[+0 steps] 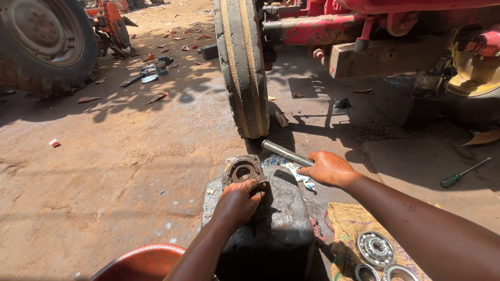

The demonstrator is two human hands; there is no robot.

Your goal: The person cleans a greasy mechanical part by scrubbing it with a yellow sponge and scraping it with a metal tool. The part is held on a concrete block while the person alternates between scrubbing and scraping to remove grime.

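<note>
Left hand [237, 202] closed around the lower edge of a rusty round bearing housing [242, 170], which sits on top of a dark, oily metal block [276, 229] on the dirt ground. Right hand [328, 168] lies flat, fingers spread, over a steel pipe [284, 152] and a scrap of printed wrapper [299, 176] at the block's far edge. Three steel bearings [376, 248] rest on a burlap sack [346, 221] to the right; a tractor's front tyre [242, 65] stands just beyond, a green-handled screwdriver [463, 174] well apart on the ground.

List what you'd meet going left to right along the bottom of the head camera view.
Red basin → left hand on the rusty housing → metal rod → right hand → bearings on burlap → screwdriver.
</note>
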